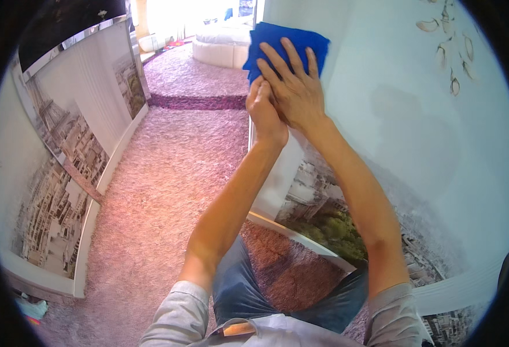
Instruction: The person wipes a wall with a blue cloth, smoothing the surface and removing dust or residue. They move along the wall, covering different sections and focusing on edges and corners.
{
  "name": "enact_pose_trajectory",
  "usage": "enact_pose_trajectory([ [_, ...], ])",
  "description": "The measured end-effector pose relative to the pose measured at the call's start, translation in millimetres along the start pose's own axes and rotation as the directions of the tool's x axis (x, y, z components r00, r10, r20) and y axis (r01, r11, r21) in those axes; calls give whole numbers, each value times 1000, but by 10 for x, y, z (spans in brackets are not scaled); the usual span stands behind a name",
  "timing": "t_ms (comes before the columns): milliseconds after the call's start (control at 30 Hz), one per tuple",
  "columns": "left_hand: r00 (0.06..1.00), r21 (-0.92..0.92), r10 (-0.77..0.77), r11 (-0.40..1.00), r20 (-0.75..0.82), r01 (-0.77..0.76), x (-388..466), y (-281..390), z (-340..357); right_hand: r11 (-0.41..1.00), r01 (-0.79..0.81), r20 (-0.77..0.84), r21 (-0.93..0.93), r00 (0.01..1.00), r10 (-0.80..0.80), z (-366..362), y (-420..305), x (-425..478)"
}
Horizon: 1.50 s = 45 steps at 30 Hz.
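A folded blue cloth (298, 39) is spread in front of me at the top of the view, before the pale wall. My right hand (295, 82) lies on the cloth with its fingers spread, pressing it from my side. Below and to the left, my left hand (265, 110) is bunched at the cloth's lower edge, close against the right hand's thumb side. Part of its grip is hidden. Both arms are stretched forward. Whether the cloth touches the wall behind it cannot be made out.
The right wall (410, 130) bears a printed city scene and flower motifs. Another city-printed wall (85, 130) runs along the left. Between them lies pink shaggy carpet (159, 186), rising in a step (193, 102). Beyond stands a round, pale upholstered base (217, 53).
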State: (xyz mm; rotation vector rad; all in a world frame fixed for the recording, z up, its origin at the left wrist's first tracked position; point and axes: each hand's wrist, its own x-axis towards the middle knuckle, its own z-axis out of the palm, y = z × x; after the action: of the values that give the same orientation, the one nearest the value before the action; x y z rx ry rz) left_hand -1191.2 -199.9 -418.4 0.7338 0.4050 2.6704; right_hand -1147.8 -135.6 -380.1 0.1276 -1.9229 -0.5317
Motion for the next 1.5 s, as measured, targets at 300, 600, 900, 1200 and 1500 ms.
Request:
enact_pose_trajectory([
  [300, 944, 32, -8, 999, 330, -3, 159, -250, 623, 946, -156, -94, -285, 987, 134, -568, 442, 240],
  [600, 999, 141, 22, 990, 42, -28, -20, -279, 193, 990, 134, 105, -47, 986, -128, -338, 345, 217],
  [900, 975, 130, 169, 974, 145, -188, 448, 112, 1081, 986, 110, -116, -125, 985, -125, -471, 829, 909],
  [1200, 891, 321, -78, 944, 447, -78, -52, -305, 1684, 850, -267, -233, -455, 957, 176, -1438, 1140, 300],
  [1500, 962, 363, -174, 928, 209, 89, -410, -580, 875, 974, -81, 20, -211, 996, 87, -1203, 854, -349],
])
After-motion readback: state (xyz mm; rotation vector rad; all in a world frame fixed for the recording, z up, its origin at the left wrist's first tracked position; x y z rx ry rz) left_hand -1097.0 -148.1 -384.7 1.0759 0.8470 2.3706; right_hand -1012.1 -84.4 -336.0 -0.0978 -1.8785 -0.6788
